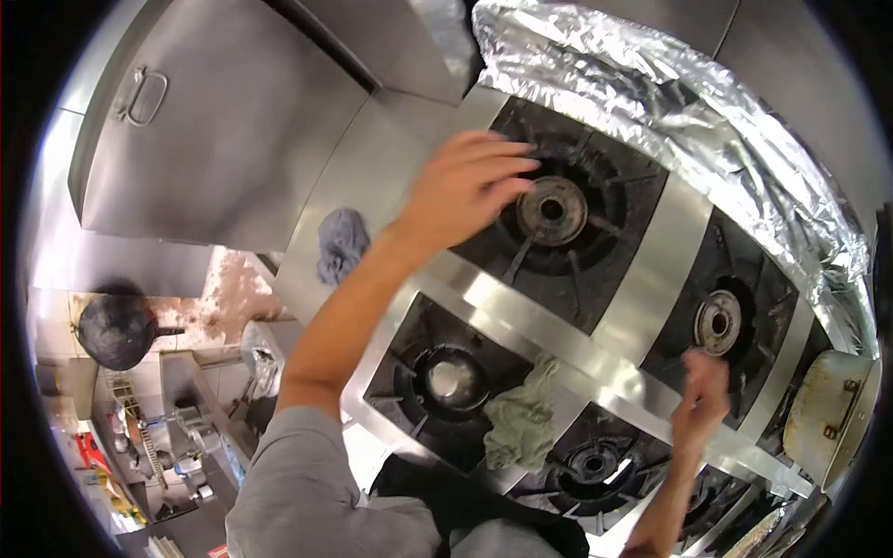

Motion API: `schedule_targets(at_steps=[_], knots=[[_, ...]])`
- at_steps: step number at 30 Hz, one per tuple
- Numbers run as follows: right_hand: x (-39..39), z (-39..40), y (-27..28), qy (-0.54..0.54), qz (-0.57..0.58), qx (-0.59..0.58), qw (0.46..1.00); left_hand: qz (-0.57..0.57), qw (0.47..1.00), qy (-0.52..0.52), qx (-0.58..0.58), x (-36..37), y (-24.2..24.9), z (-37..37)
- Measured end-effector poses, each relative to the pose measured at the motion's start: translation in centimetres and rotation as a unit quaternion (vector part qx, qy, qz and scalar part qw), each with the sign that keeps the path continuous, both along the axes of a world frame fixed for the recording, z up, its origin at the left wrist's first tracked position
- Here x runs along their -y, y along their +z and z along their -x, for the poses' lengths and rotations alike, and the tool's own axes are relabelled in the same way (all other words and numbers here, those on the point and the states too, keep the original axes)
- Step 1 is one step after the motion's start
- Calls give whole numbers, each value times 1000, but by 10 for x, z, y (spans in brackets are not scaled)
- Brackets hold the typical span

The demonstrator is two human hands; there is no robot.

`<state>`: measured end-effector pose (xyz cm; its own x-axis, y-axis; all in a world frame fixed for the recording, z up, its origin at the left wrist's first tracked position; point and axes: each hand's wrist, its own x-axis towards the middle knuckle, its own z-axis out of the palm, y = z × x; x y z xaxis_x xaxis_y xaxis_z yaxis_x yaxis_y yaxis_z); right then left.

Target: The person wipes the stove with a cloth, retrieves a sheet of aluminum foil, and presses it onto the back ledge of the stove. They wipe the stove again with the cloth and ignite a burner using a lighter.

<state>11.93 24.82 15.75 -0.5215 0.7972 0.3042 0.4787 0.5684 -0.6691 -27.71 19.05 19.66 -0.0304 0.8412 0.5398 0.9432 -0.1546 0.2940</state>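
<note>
My left hand (470,186) hovers over the left side of the back-left burner (552,210) of a gas stove, its fingers stretched out with nothing in them. Lower right, my right hand (704,398) is over the front of another back burner (718,323); it is blurred and its fingers are hard to make out. A green cloth (521,418) lies between two front burners, across part of the left one (451,379). Left of my left forearm, a grey cloth (342,245) rests crumpled on the steel counter.
Crumpled aluminium foil (670,112) lines the stove's back edge. A worn metal pan (823,418) stands at the far right. At left are a steel cabinet door with a handle (144,97), a black wok (116,332) and a cluttered shelf (177,465).
</note>
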Motion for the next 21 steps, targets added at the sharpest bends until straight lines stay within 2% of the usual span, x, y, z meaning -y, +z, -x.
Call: schedule_targets(at_steps=[1,2,4,6,7,8,9,10,12,13,15,17,18,19,20,21], knots=[[35,-13,-22,43,39,-62,996,35,996,74,46,44,4,8],[75,-12,-21,14,121,4,993,68,983,143,90,87,8,19],[135,-3,-29,87,219,-15,972,94,950,278,107,167,-5,39],[189,3,-40,135,274,8,952,160,915,349,123,235,-33,51],[204,12,-39,171,269,12,948,153,918,342,128,249,-47,58],[216,19,-37,208,263,17,942,144,925,343,77,260,-60,65],[221,24,-36,204,252,19,946,130,929,345,27,268,-71,72],[224,30,-35,226,261,18,938,115,933,339,32,271,-80,79],[221,42,-33,226,238,16,945,198,889,412,6,251,-100,98],[213,49,-33,238,198,38,950,127,922,363,38,253,-129,123],[196,61,-29,242,140,77,957,143,913,354,143,253,-151,158],[181,84,-15,247,180,16,952,156,882,370,246,258,-164,171],[177,98,-12,250,213,-10,944,151,885,363,249,264,-166,160],[175,114,-10,247,207,-12,947,79,824,305,471,269,-160,145],[175,132,-9,224,315,-79,919,7,713,228,664,265,-148,132],[174,150,-11,200,421,-144,873,7,715,224,662,249,-131,111]])
